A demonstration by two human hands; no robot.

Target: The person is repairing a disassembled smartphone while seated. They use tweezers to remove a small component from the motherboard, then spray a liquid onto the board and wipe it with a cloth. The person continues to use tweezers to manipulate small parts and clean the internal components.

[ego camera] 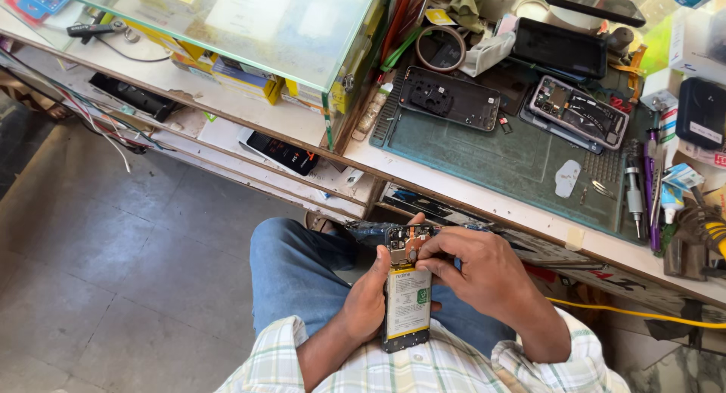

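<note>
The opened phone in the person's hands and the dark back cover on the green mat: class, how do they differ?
The opened phone is held over the lap by left hand and right hand; the back cover lies untouched on the green mat. The phone shows a pale battery and circuit board; the cover looks dark and mostly bare. Both are flat rectangles.

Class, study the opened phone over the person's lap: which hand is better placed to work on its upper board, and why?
Probably the right hand: its fingertips already sit at the upper board of the opened phone, while the left hand grips the phone's side.

Single head view, looking steeply down, near lap, workbench edge [484, 204]
</note>
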